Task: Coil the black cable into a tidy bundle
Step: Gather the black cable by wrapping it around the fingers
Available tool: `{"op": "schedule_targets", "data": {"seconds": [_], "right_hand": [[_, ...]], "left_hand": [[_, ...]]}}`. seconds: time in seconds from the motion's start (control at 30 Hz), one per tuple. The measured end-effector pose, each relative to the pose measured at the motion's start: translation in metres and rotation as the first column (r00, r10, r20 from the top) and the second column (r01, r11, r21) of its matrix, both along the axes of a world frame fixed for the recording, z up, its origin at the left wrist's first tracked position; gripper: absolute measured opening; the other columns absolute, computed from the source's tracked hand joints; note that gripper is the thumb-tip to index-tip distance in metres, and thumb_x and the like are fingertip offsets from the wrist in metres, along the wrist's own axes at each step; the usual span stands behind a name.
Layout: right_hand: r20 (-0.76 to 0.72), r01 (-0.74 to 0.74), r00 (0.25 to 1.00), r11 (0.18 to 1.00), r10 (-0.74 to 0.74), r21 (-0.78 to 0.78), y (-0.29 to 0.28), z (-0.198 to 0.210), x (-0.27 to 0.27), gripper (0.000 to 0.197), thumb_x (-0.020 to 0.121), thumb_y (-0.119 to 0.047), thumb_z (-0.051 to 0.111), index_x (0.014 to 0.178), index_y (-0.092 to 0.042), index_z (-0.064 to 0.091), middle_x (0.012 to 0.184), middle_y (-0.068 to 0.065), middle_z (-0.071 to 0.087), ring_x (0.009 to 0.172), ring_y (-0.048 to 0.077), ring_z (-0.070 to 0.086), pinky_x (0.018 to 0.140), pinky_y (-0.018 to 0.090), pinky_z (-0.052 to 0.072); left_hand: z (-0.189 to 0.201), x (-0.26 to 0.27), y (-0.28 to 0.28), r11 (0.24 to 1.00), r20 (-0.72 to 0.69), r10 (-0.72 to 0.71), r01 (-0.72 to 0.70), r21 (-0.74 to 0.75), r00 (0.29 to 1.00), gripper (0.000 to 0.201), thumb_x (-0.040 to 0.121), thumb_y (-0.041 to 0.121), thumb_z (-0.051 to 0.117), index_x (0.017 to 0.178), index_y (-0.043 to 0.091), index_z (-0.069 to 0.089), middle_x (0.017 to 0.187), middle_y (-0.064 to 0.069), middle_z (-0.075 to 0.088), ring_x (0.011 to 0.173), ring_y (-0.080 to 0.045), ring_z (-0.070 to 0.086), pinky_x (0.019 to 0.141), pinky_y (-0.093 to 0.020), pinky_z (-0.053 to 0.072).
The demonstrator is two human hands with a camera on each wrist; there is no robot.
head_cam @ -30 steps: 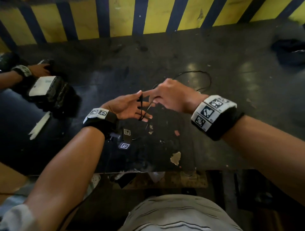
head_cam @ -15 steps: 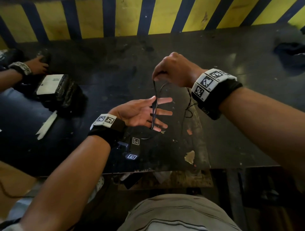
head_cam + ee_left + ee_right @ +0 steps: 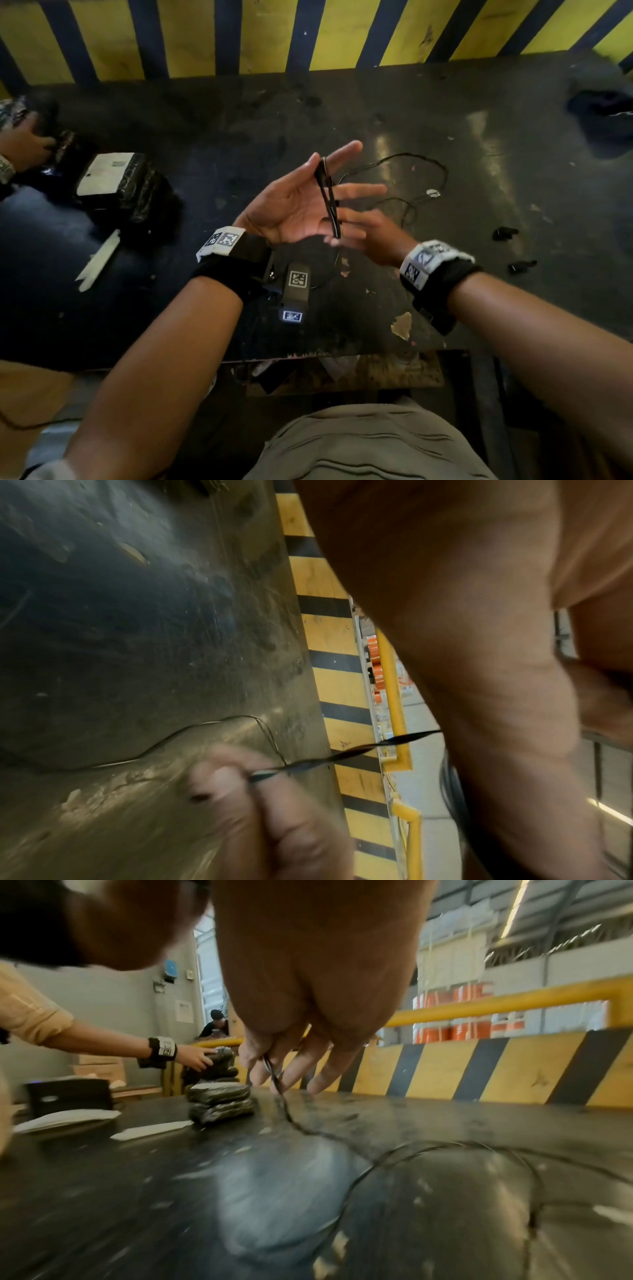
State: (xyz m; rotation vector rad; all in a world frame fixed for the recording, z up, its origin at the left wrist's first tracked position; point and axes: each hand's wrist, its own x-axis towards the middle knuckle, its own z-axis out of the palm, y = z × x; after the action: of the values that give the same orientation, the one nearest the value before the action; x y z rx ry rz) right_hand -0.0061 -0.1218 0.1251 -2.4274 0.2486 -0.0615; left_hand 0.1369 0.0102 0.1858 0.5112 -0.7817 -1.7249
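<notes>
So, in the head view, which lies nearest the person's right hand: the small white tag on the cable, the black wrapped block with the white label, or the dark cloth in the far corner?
From the right hand:
1. White tag on the loose black cable, just beyond the hand on the table.
2. Dark cloth, far right corner.
3. Black wrapped block, far across on the left side.
</notes>
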Motion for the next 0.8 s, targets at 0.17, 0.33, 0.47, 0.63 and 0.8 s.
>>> {"op": "schedule_targets", "data": {"seconds": [0.17, 0.33, 0.47, 0.63, 0.8], "right_hand": [[-0.066, -0.069, 0.995, 0.994, 0.075, 0.086, 0.017, -0.033, -0.013, 0.018, 0.095, -0.022, 0.065, 0.106, -0.016, 0.078, 0.093, -0.003, 0.079, 0.080, -0.003, 0.067, 0.076, 0.006, 0.044], [-0.061, -0.161, 0.985, 0.986, 0.163, 0.042, 0.014, -0.027, -0.014, 0.017, 0.096, -0.018, 0.062, 0.104, -0.011, 0.076, 0.093, 0.001, 0.078, 0.085, 0.009, 0.072, 0.076, 0.006, 0.043], [-0.054, -0.212, 0.976, 0.977, 0.210, -0.020, 0.011, -0.014, -0.010, 0.020, 0.099, -0.021, 0.055, 0.101, -0.015, 0.074, 0.084, -0.006, 0.073, 0.076, 0.002, 0.063, 0.077, 0.021, 0.047], [-0.080, -0.216, 0.976, 0.958, 0.205, -0.190, -0.012, 0.031, -0.006, 0.022, 0.101, -0.025, 0.050, 0.083, -0.030, 0.063, 0.074, -0.015, 0.059, 0.071, 0.003, 0.059, 0.079, 0.033, 0.055], [-0.034, -0.166, 0.986, 0.943, 0.163, -0.289, -0.047, 0.084, 0.012, 0.017, 0.095, -0.016, 0.060, 0.084, -0.023, 0.072, 0.082, -0.015, 0.069, 0.075, 0.002, 0.065, 0.076, 0.029, 0.055]], "left_hand": [[-0.013, 0.021, -0.012, 0.991, 0.080, 0.107, -0.113, 0.071, 0.991, 0.051, 0.099, 0.047, 0.029, 0.145, 0.035, 0.046, 0.159, -0.030, 0.026, 0.136, -0.063, 0.028, 0.109, -0.067, 0.030], [-0.033, 0.038, -0.019, 0.942, 0.195, 0.243, -0.279, 0.188, 0.950, 0.055, 0.100, 0.050, 0.028, 0.154, 0.039, 0.030, 0.157, -0.030, 0.031, 0.134, -0.062, 0.037, 0.107, -0.064, 0.039], [-0.043, 0.045, -0.024, 0.887, 0.307, 0.277, -0.365, 0.282, 0.911, 0.053, 0.103, 0.050, 0.025, 0.155, 0.039, 0.029, 0.157, -0.028, 0.031, 0.131, -0.059, 0.043, 0.106, -0.062, 0.042], [-0.051, 0.049, -0.023, 0.865, 0.419, 0.146, -0.321, 0.385, 0.896, 0.049, 0.105, 0.048, 0.029, 0.151, 0.037, 0.040, 0.156, -0.024, 0.034, 0.131, -0.052, 0.048, 0.109, -0.063, 0.039], [-0.050, 0.038, -0.027, 0.847, 0.459, 0.053, -0.283, 0.450, 0.887, 0.050, 0.104, 0.040, 0.035, 0.149, 0.020, 0.042, 0.155, -0.022, 0.040, 0.130, -0.051, 0.049, 0.109, -0.065, 0.037]]}}
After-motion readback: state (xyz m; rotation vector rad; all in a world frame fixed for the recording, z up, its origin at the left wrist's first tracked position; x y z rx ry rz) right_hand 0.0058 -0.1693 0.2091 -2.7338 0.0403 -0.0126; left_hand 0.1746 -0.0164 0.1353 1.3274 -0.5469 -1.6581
